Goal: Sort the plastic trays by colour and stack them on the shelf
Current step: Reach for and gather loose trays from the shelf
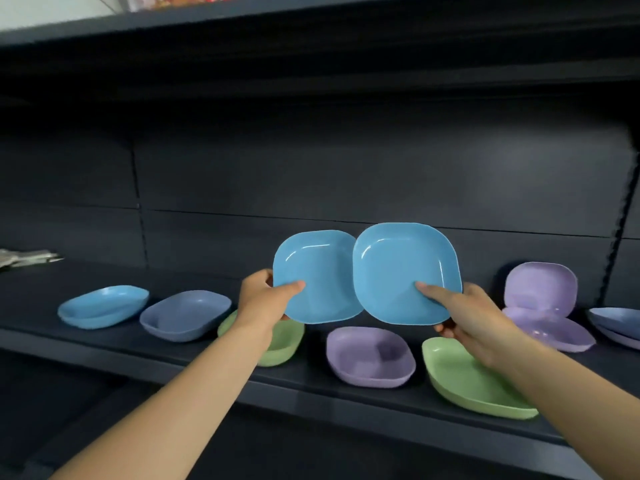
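Observation:
I hold two light blue trays up above the dark shelf (104, 344), tilted so their insides face me. My left hand (263, 296) grips the left blue tray (317, 275) by its lower left rim. My right hand (474, 317) grips the right blue tray (405, 268) by its lower right rim, and that tray overlaps the left one's edge. On the shelf lie a third light blue tray (102, 306), a slate blue tray (185, 315), a green tray (285, 341) partly hidden by my left arm, a purple tray (370, 356) and a second green tray (474, 386).
At the right, one purple tray (540, 285) leans upright on another purple tray (554, 332). Two slate blue trays (616, 320) are stacked at the far right edge. A shiny packet (24, 256) lies at the back left. Another shelf board (311, 26) hangs overhead.

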Demonstrator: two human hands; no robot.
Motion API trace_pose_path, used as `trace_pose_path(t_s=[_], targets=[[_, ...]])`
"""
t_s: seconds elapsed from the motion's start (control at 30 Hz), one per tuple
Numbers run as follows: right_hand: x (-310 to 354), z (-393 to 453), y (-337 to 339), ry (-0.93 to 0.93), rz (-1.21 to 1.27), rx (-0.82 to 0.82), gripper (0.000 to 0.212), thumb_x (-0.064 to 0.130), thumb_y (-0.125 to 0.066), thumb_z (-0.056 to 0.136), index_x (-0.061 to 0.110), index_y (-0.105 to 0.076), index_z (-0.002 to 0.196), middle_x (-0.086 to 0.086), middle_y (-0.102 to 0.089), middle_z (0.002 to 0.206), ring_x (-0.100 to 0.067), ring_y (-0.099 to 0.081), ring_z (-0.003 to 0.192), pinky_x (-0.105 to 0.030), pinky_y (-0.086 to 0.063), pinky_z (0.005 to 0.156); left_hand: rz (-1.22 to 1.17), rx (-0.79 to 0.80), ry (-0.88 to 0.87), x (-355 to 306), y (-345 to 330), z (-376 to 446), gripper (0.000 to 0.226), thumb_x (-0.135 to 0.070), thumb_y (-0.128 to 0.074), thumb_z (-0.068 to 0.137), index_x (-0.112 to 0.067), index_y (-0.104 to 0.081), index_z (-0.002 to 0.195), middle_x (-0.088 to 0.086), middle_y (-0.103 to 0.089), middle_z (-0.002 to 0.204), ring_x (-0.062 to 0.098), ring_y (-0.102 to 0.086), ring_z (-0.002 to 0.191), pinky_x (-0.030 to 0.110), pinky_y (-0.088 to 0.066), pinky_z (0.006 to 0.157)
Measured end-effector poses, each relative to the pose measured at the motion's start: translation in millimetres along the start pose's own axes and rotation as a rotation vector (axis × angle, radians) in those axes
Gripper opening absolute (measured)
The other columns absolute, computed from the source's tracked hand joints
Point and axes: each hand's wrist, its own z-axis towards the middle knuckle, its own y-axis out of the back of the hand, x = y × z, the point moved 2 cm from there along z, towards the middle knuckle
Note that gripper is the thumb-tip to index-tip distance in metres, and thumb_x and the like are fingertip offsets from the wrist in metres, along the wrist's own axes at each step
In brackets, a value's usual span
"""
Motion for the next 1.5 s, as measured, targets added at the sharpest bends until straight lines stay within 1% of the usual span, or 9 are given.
trace_pose_path(t_s=[0.1, 0.27, 0.47, 0.7, 0.8, 0.93, 1.03, 1.33, 1.5], targets=[[5.2, -2.4, -52.5, 0.031, 0.013, 0.0, 0.024, 0.027, -0.067, 0.086, 0.006, -0.057, 0.095, -0.006, -0.054, 0.066, -0.015, -0.042, 0.047, -0.023, -0.033, 0.04, 0.046, -0.014, -0.048, -6.3, 45.8, 15.2, 0.012, -0.012, -0.072, 0.08, -0.015, -0.061, 0.085, 0.003, -0.067, 0.09, 0.021, -0.064, 0.082, 0.034, -0.054, 0.065], [8.0, -14.1, -141.0, 0.09, 0.036, 0.01, 0.016, 0.022, -0.064, 0.088, 0.011, -0.059, 0.098, -0.008, -0.061, 0.083, -0.019, -0.044, 0.059, -0.025, -0.034, 0.045, 0.103, -0.033, -0.111, -7.8, 126.0, 42.4, 0.013, -0.012, -0.073, 0.079, -0.01, -0.065, 0.089, 0.005, -0.068, 0.09, 0.021, -0.065, 0.08, 0.028, -0.051, 0.058], [10.3, -30.1, -227.9, 0.191, 0.031, -0.02, 0.011, 0.023, -0.064, 0.089, 0.019, -0.06, 0.097, -0.002, -0.067, 0.094, -0.02, -0.06, 0.078, -0.027, -0.04, 0.054, 0.144, -0.03, -0.116, 1.6, 208.8, 74.4, 0.014, -0.015, -0.075, 0.077, -0.012, -0.067, 0.088, 0.005, -0.07, 0.091, 0.023, -0.066, 0.088, 0.04, -0.055, 0.078], [16.6, -31.0, -296.6, 0.252, 0.014, -0.041, 0.019, 0.019, -0.063, 0.089, 0.024, -0.059, 0.107, 0.005, -0.066, 0.099, -0.014, -0.062, 0.091, -0.026, -0.045, 0.063, 0.125, -0.059, -0.151, 13.6, 269.0, 100.9, 0.008, -0.015, -0.072, 0.08, -0.015, -0.066, 0.086, 0.002, -0.069, 0.088, 0.021, -0.066, 0.086, 0.036, -0.054, 0.073], [17.5, -25.5, -319.3, 0.254, 0.034, -0.029, 0.02, 0.017, -0.063, 0.089, 0.023, -0.058, 0.108, 0.005, -0.066, 0.098, -0.013, -0.061, 0.089, -0.026, -0.045, 0.063, 0.109, -0.08, -0.141, 22.1, 286.9, 112.7, 0.008, -0.016, -0.069, 0.083, -0.012, -0.066, 0.088, 0.004, -0.069, 0.09, 0.023, -0.065, 0.088, 0.039, -0.054, 0.076], [17.6, -16.7, -340.7, 0.265, 0.06, -0.032, 0.013, 0.015, -0.064, 0.088, 0.023, -0.059, 0.098, 0.006, -0.066, 0.089, -0.012, -0.062, 0.082, -0.026, -0.046, 0.062, 0.051, -0.132, -0.124, 28.0, 308.5, 128.7, 0.006, -0.016, -0.067, 0.085, -0.021, -0.064, 0.083, 0.0, -0.068, 0.09, 0.021, -0.063, 0.087, 0.029, -0.051, 0.064], [18.5, -8.5, -355.2, 0.265, 0.083, -0.038, 0.015, 0.015, -0.067, 0.087, 0.028, -0.059, 0.089, 0.005, -0.067, 0.091, -0.016, -0.064, 0.085, -0.035, -0.051, 0.069, -0.007, -0.16, -0.086, 31.5, 330.0, 141.4, 0.01, -0.016, -0.066, 0.086, -0.023, -0.063, 0.081, -0.001, -0.068, 0.092, 0.021, -0.064, 0.089, 0.037, -0.054, 0.073], [16.6, 13.0, -410.3, 0.206, 0.059, -0.084, 0.008, 0.017, -0.065, 0.088, 0.019, -0.059, 0.093, 0.002, -0.057, 0.077, -0.015, -0.046, 0.06, -0.023, -0.033, 0.049, -0.127, -0.223, -0.058, 38.4, 386.6, 193.8, 0.008, -0.011, -0.065, 0.088, -0.016, -0.063, 0.094, -0.004, -0.065, 0.091, 0.013, -0.062, 0.08, 0.023, -0.049, 0.052], [14.8, 28.5, -449.9, 0.085, 0.082, -0.134, 0.008, 0.015, -0.063, 0.089, 0.014, -0.059, 0.095, -0.002, -0.054, 0.076, -0.016, -0.033, 0.053, -0.022, -0.028, 0.039, -0.17, -0.19, 0.016, 54.8, 419.4, 243.7, 0.016, -0.01, -0.065, 0.087, -0.011, -0.061, 0.103, 0.005, -0.064, 0.104, 0.023, -0.061, 0.092, 0.028, -0.05, 0.059]])
